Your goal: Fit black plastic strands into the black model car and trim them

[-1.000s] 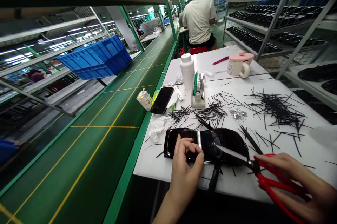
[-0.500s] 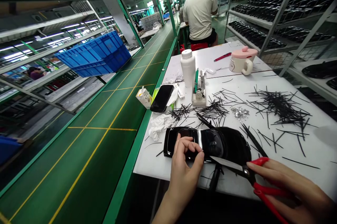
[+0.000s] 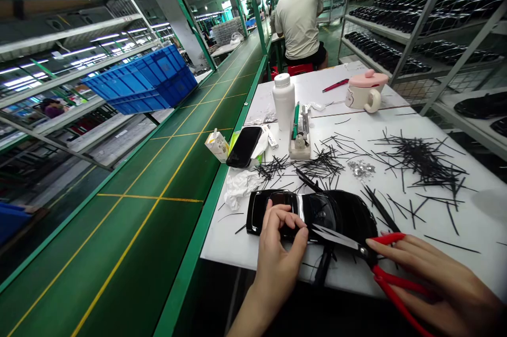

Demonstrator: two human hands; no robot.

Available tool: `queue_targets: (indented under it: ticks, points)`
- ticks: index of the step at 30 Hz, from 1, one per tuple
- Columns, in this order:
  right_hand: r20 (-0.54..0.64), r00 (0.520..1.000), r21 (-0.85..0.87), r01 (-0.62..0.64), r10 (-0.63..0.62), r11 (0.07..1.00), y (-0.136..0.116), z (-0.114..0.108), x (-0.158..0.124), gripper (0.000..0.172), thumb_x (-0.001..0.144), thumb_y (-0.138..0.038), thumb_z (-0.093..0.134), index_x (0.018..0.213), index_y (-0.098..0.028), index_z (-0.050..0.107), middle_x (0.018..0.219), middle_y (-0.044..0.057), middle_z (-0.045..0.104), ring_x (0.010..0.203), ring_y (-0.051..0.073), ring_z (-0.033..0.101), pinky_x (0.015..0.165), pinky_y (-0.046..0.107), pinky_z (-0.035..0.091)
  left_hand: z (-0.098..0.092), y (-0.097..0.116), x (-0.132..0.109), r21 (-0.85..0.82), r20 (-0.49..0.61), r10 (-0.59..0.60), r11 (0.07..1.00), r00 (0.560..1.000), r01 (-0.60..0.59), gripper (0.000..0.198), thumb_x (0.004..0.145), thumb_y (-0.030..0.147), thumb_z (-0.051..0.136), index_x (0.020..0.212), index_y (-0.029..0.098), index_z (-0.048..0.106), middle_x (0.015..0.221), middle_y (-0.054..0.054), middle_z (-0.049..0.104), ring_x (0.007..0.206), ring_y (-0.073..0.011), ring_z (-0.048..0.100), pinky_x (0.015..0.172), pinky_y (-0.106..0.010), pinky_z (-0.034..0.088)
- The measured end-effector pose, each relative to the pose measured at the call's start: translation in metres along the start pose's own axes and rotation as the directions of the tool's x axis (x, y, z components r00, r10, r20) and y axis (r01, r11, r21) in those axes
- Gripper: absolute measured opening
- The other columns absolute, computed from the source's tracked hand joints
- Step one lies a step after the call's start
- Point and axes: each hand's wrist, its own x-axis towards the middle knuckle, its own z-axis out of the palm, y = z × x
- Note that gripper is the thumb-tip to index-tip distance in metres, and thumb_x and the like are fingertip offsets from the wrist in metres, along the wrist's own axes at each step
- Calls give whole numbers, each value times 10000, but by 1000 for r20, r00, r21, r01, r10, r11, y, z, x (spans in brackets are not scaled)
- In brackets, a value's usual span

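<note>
Biggest first: a long green conveyor belt [image 3: 130, 210] with yellow lines runs down the left of my view, and metal shelving [image 3: 415, 20] loaded with black glossy parts stands on the right. Blue plastic crate [image 3: 138, 81] sits tilted on a shelf past the belt. Further up, a seated co-worker [image 3: 299, 20] in a pale shirt has their back to me.

White worktable [image 3: 225, 236] sits right beside the belt. On it: white bottle [image 3: 283, 102], mug [image 3: 366, 91] with a pink lid, phone [image 3: 244, 147], tool holder [image 3: 299, 136], crumpled tissue [image 3: 240, 189], and many thin black plastic trimmings [image 3: 420, 157] in loose piles.

The black glossy moulded piece [image 3: 340, 215] lies at the near edge of the table, flat on it as far as I can see. My left hand [image 3: 277, 252] is on it in a narrow pinch, fingertips curled over its top. My right hand [image 3: 431, 279] grips the red-handled scissors [image 3: 390, 268], blades narrowly apart, tips just at the piece's near side.
</note>
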Motion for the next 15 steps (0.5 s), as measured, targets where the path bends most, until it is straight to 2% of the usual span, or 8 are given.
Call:
queue_targets:
  ticks: [4,7,15]
  points:
    - [99,992,-64,90,-83,994,0,-3,2,615,903,-278,600,1486,-337,414,1117,51,683,1001,224,689,849,281,580,0,0,1,4,0,3,1000,1000,-3,192,904,158,558,866,235,387,858,26,609,1083,-171,533,1219,-602,97]
    - [119,988,-68,111,-102,991,-1,-4,6,618,917,-289,584,1498,-347,381,1081,40,681,977,205,691,819,260,579,-1,0,1,5,-2,8,1000,1000,-8,196,903,155,561,860,233,387,862,23,611,1084,-171,535,1216,-598,115]
    - [146,981,-105,148,-132,983,1,-4,4,679,931,-281,565,1544,-364,285,1156,32,687,1008,223,689,837,272,584,-1,1,1,16,-1,25,1000,1000,-25,201,902,147,559,857,232,382,853,24,607,1064,-167,540,1213,-588,129]
